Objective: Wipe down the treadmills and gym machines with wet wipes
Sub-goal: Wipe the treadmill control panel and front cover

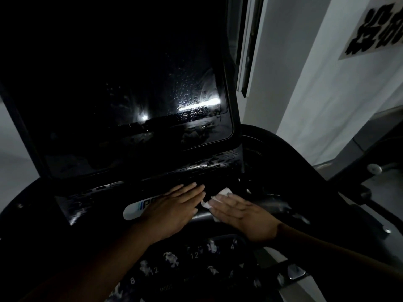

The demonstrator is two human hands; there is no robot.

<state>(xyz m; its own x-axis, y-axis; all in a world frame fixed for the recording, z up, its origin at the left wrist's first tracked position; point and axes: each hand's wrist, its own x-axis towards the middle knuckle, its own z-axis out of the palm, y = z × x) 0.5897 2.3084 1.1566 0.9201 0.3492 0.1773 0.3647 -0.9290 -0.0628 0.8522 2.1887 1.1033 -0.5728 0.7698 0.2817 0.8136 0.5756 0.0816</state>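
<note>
Pressing wipe [224,191] under flat right hand [239,212], left hand [174,207] flat alongside, just below screen [130,83] edge; bare console [272,201] stretching right.

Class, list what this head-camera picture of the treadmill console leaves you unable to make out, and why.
Head view:
White logo label: the left hand covers most lettering.
Wet wipe: largely under the right hand; its full shape is hidden.
Screen: darkness hides its upper part; the top edge cuts it off.
Wall sign: blurred, cut by the right edge; unreadable.
</note>
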